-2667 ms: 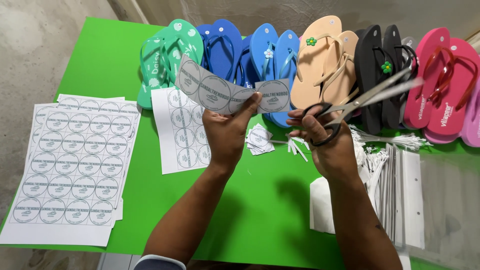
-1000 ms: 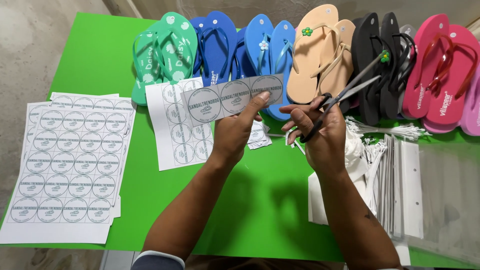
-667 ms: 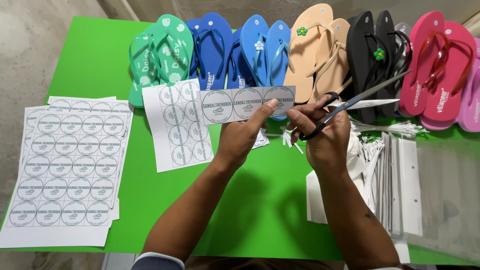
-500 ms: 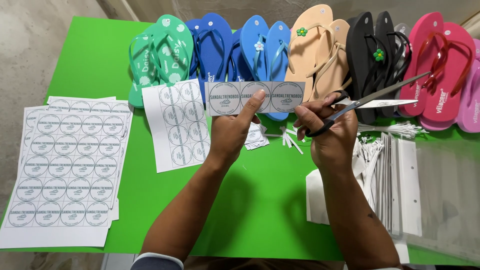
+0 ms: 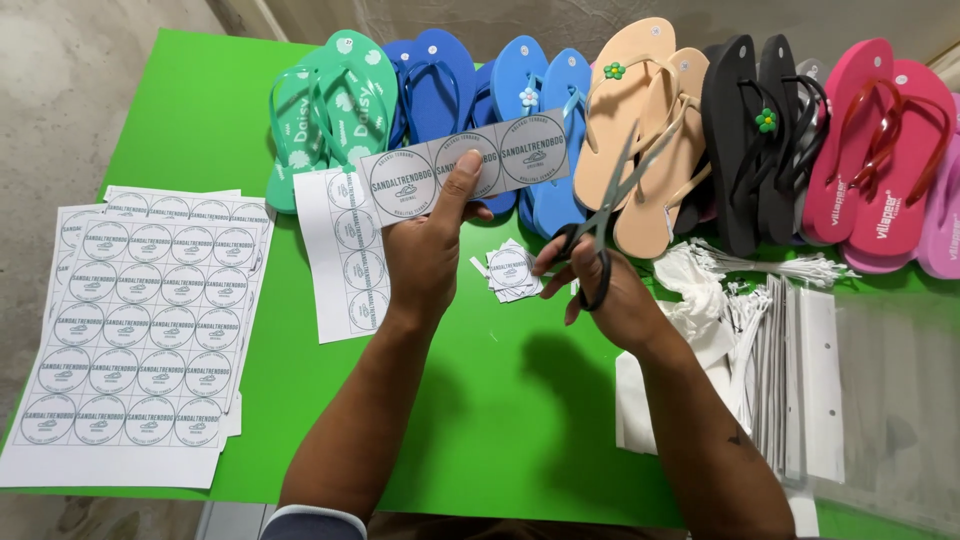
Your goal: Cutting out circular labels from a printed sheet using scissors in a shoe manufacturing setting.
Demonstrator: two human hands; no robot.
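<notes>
Since half a second ago the scissors [image 5: 600, 235] have swung from pointing out to the right over the black sandals to standing near upright, blades now narrowly parted just past the right end of the label strip [image 5: 465, 168], and the strip has tipped from level to rising toward the right; judged from this, the strip is lined up for a snip between its printed circles, with no cut yet visible. The left hand [image 5: 428, 250] pinches the strip, thumb pressed on its front between the first and second circle, the other fingers hidden behind the paper. The right hand [image 5: 598, 290] is closed through the scissor loops, black handles low in the fist, grey metal blades above the knuckles. The strip is thin matte white paper, three round grey-printed labels in a row, slightly bowed. Below the left fingertips a few cut label squares [image 5: 512, 272] lie loose on the smooth green table [image 5: 500, 420]. Left of the left wrist sit a half-cut sheet [image 5: 345, 280] and, further out, full label sheets [image 5: 140, 320], flat and stacked. Beyond both hands runs a row of foam flip-flops [image 5: 640, 120], rubbery, in teal, blue, tan, black and pink. Right of the right wrist lie white plastic ties [image 5: 760, 270] and clear bags [image 5: 890, 400], glossy.
</notes>
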